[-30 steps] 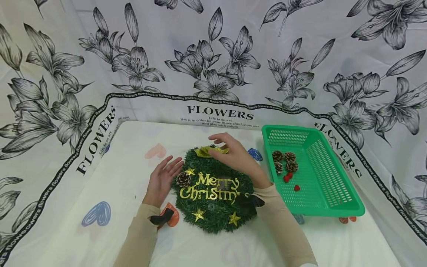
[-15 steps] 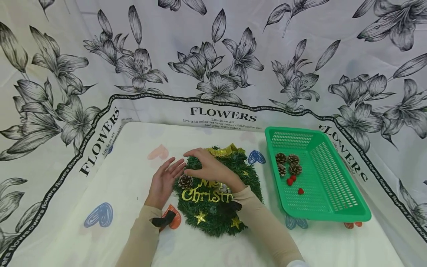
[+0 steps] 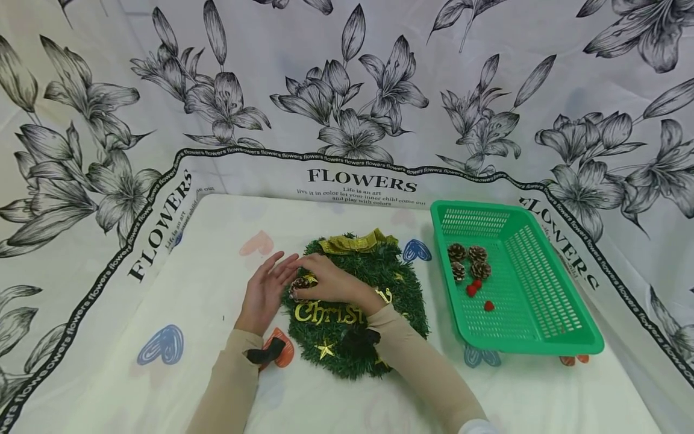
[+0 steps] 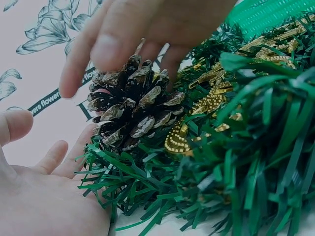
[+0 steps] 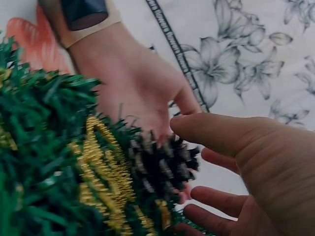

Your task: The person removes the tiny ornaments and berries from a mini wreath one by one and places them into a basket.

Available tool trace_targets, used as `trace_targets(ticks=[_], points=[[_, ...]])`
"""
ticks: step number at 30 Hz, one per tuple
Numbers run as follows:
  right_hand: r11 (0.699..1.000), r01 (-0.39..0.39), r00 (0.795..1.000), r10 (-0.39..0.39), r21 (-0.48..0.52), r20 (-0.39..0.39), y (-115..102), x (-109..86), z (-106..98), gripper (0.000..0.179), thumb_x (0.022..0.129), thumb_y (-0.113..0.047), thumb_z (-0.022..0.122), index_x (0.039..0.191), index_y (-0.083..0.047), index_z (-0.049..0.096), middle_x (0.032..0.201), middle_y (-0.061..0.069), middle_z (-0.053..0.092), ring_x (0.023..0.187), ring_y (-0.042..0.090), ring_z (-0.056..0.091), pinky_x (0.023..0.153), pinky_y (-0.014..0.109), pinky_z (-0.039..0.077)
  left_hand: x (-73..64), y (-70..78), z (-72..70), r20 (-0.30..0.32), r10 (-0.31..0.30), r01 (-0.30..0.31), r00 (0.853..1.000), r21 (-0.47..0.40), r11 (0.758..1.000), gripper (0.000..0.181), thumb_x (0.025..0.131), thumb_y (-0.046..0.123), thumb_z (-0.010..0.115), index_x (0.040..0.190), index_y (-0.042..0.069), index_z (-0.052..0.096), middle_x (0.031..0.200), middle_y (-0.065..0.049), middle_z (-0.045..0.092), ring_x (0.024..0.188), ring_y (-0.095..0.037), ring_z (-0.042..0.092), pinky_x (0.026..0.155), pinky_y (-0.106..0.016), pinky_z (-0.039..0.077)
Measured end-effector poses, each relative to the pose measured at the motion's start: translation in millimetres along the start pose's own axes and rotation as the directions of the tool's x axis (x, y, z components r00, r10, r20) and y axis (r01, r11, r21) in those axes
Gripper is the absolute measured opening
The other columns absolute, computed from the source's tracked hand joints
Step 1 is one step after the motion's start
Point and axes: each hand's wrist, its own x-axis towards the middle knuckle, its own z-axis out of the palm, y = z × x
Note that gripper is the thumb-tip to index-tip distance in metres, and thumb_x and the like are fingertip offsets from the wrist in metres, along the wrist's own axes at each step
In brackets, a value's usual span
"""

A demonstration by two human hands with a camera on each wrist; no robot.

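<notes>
A green tinsel wreath (image 3: pixel 374 271) lies on the table, with gold "Merry Christmas" lettering (image 3: pixel 325 313), partly covered by my right arm. On its left edge sits a brown pinecone (image 4: pixel 135 108) with pale scale tips. My right hand (image 3: pixel 336 282) reaches over the wreath, thumb and bent fingers spread about the pinecone; in the right wrist view the thumb (image 5: pixel 211 130) and fingers stand apart around it without a visible grip. Beside the wreath's left edge, my left hand (image 3: pixel 262 295) is held palm inward, its fingers extended and holding nothing.
At the right stands a green plastic basket (image 3: pixel 547 343) with several pinecones (image 3: pixel 477 253) and red berry-like pieces (image 3: pixel 472 290) inside. A gold ribbon (image 3: pixel 355 242) crosses the wreath's top, and gold stars (image 3: pixel 325 350) dot it. Flower-printed cloth (image 3: pixel 347 132) hangs behind the table.
My right hand has moved left and down from the gold ribbon at the wreath's top to the pinecone. The left hand has stayed nearly still.
</notes>
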Motion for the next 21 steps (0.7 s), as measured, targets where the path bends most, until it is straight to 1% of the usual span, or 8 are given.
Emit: trace_targets(ticks=[2,4,9,11,13,17,19,21], points=[[1.0,-0.007,1.0,0.007,-0.006,0.015,0.3,0.4,1.5,0.061,0.098,-0.033,0.068,0.152,-0.015,0.045,0.155,0.009,0.042,0.144,0.027,0.04,0.115,0.048,0.047,0.5,0.4,-0.3,0.004,0.003,-0.003,1.0,0.001,1.0,0.063,0.111,0.042,0.035,0.162,0.011,0.015,0.162,-0.015,0.037,0.135,-0.013,0.055,0.121,-0.032,0.042],[1.0,0.007,1.0,-0.006,-0.014,0.026,0.9,1.4,2.6,0.058,0.099,-0.033,0.068,0.15,-0.015,0.048,0.151,0.009,0.046,0.142,0.027,0.043,0.114,0.047,0.048,0.7,0.3,-0.5,0.004,0.002,-0.002,1.0,-0.001,1.0,0.062,0.112,0.041,0.035,0.162,0.011,0.015,0.163,-0.015,0.037,0.133,-0.013,0.057,0.119,-0.031,0.044],[0.993,0.108,0.994,-0.107,-0.037,0.029,2.9,6.6,5.8,0.049,0.098,-0.027,0.069,0.142,-0.013,0.055,0.141,0.005,0.058,0.134,0.024,0.05,0.114,0.043,0.048,0.5,0.2,-0.2,0.004,0.003,-0.003,1.0,-0.009,1.0,0.061,0.112,0.04,0.034,0.162,0.01,0.015,0.164,-0.017,0.034,0.127,-0.011,0.06,0.116,-0.029,0.045],[0.99,0.132,0.991,-0.131,-0.041,0.03,3.0,7.9,7.2,0.046,0.098,-0.024,0.068,0.142,-0.012,0.056,0.141,0.005,0.06,0.132,0.022,0.053,0.114,0.039,0.048,0.2,0.4,0.1,0.005,0.001,-0.001,1.0,-0.013,1.0,0.061,0.112,0.04,0.034,0.162,0.01,0.014,0.165,-0.017,0.033,0.129,-0.013,0.059,0.117,-0.029,0.044],[0.991,0.125,0.992,-0.124,-0.042,0.032,3.4,8.3,8.2,0.045,0.099,-0.023,0.067,0.141,-0.012,0.057,0.141,0.005,0.06,0.131,0.021,0.055,0.113,0.036,0.05,-0.1,0.5,0.4,0.005,-0.002,0.003,1.0,-0.018,1.0,0.061,0.112,0.04,0.034,0.162,0.011,0.014,0.165,-0.016,0.032,0.135,-0.016,0.056,0.118,-0.028,0.043],[0.995,0.086,0.996,-0.084,-0.052,0.035,2.7,7.5,8.8,0.041,0.101,-0.023,0.065,0.14,-0.013,0.059,0.141,0.003,0.06,0.132,0.019,0.056,0.112,0.032,0.051,-0.2,0.6,0.9,0.008,-0.005,0.005,1.0,-0.021,1.0,0.06,0.112,0.039,0.033,0.162,0.011,0.014,0.166,-0.016,0.031,0.148,-0.023,0.043,0.119,-0.027,0.042],[0.996,0.073,0.997,-0.071,-0.056,0.031,1.2,6.7,8.1,0.039,0.101,-0.024,0.065,0.138,-0.014,0.061,0.14,0.002,0.061,0.132,0.018,0.056,0.112,0.032,0.051,-0.1,0.6,0.9,0.01,-0.004,0.004,1.0,-0.022,1.0,0.06,0.112,0.039,0.033,0.162,0.012,0.014,0.166,-0.016,0.03,0.15,-0.025,0.039,0.12,-0.027,0.043],[0.996,0.07,0.997,-0.068,-0.052,0.029,-0.8,5.7,6.8,0.038,0.101,-0.023,0.065,0.137,-0.013,0.062,0.14,0.003,0.061,0.132,0.019,0.056,0.112,0.033,0.051,0.1,0.6,0.6,0.01,-0.005,0.005,1.0,-0.024,1.0,0.061,0.112,0.04,0.034,0.162,0.012,0.014,0.166,-0.016,0.03,0.151,-0.026,0.038,0.119,-0.027,0.044]])
